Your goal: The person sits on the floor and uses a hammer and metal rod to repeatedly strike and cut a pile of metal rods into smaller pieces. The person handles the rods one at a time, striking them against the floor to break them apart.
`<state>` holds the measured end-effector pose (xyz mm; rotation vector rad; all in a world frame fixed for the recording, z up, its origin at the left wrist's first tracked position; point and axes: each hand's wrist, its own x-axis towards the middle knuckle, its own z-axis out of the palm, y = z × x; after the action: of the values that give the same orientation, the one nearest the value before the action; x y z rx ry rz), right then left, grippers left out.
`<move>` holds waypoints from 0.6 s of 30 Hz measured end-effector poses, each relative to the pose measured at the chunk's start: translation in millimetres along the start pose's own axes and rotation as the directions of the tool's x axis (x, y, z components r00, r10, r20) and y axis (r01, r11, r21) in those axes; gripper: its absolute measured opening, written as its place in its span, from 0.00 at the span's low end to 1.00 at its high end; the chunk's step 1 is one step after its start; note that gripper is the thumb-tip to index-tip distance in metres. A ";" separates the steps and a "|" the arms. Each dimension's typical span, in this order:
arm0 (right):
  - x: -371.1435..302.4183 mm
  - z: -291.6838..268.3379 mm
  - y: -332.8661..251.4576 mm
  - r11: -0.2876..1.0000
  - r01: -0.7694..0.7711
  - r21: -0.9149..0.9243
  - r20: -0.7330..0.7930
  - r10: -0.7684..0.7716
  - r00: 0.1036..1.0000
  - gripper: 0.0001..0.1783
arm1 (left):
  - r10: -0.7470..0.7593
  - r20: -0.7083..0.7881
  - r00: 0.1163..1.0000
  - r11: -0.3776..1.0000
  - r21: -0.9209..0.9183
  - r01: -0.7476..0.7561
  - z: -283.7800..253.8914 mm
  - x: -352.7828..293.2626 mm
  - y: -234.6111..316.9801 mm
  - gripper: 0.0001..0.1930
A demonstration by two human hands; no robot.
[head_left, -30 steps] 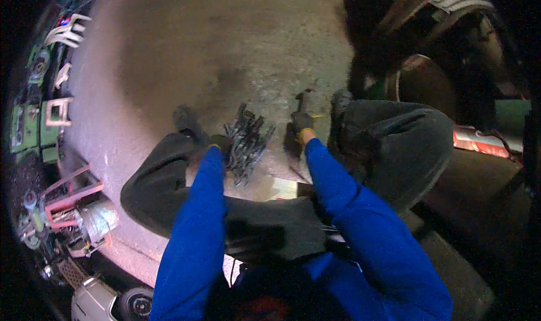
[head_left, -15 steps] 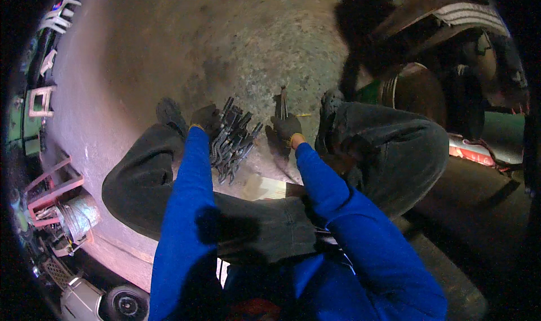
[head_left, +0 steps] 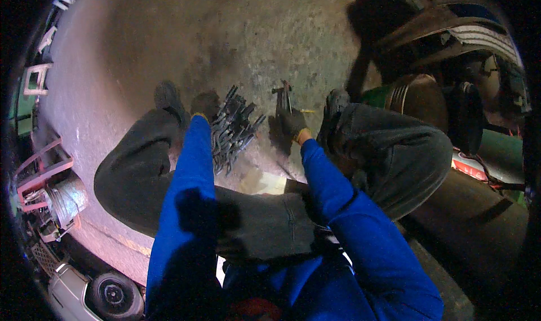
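Note:
My left hand (head_left: 204,105), in a dark glove with a yellow cuff, is just left of a pile of dark, bent metal rods (head_left: 232,130) on the floor between my legs. Its fingers blend into shadow, so I cannot make out their pose. On the right, my gloved right hand (head_left: 293,124) is closed round the near end of a slender metal piece (head_left: 286,99) that points away from me. A short crosspiece shows at its far end; its exact kind is unclear. Beside that hand lies a thin yellow strip (head_left: 307,111).
My bent legs in dark trousers frame the work area. A pale flat piece (head_left: 271,183) lies close to my lap. Drums (head_left: 420,98) stand at the right. A wire spool (head_left: 67,200), a pink metal frame (head_left: 48,169) and a wheel (head_left: 115,296) are at the left.
My left hand has shifted slightly left and away from me, off the rod pile's edge. My right hand has moved a little right, and the crosspiece on the metal piece shows more clearly.

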<state>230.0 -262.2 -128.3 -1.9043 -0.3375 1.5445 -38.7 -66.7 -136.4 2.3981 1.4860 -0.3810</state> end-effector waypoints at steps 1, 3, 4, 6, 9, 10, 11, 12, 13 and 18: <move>14.9 -10.1 14.1 0.902 0.269 -0.338 0.008 -0.283 0.959 0.19 | -0.013 -0.003 1.000 1.000 0.025 0.013 -8.4 -0.2 8.5 0.11; 68.8 -56.0 42.0 0.213 0.553 -0.805 0.298 -0.661 0.688 0.16 | 0.041 -0.038 0.998 0.998 0.052 -0.039 -5.3 16.0 26.2 0.12; 68.6 -42.5 18.2 0.243 0.598 -0.764 0.337 -0.640 0.691 0.14 | 0.029 -0.055 0.998 0.995 0.093 -0.024 6.8 18.6 -7.4 0.12; 82.3 -68.8 -12.5 0.316 0.616 -0.722 0.371 -0.575 0.729 0.12 | 0.037 -0.069 0.997 0.995 0.091 -0.031 11.3 21.8 -1.1 0.12; 79.3 -91.3 -43.0 0.744 0.422 -0.518 0.239 -0.348 0.907 0.11 | -0.052 -0.037 0.998 0.997 0.061 0.054 -17.1 11.5 19.4 0.12; 55.1 -71.5 -83.5 0.851 0.214 -0.480 0.187 -0.139 0.973 0.12 | -0.103 -0.039 0.994 0.992 0.071 0.106 -17.2 7.5 -0.1 0.12; 48.2 -73.1 -93.8 0.750 0.229 -0.621 0.215 -0.118 0.969 0.13 | -0.108 -0.040 0.993 0.992 0.067 0.111 -16.4 9.5 -0.8 0.12; 47.7 -74.2 -104.7 0.623 0.258 -0.739 0.248 -0.106 0.963 0.14 | -0.140 -0.064 0.988 0.988 0.050 0.143 -23.1 3.8 -0.7 0.12; 57.5 -112.8 -86.0 0.574 0.264 -0.775 0.222 -0.144 0.964 0.14 | -0.112 -0.076 0.991 0.993 0.015 0.113 -29.3 13.7 26.1 0.12; 91.1 -170.2 -16.7 0.076 0.164 -0.984 0.116 -0.430 0.895 0.14 | -0.063 -0.125 0.990 0.995 0.068 0.072 -6.8 30.3 39.6 0.12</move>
<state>418.3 -252.5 -172.9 -2.6004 -1.9848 0.6823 10.4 -56.0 -137.2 2.4728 1.6366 -0.3117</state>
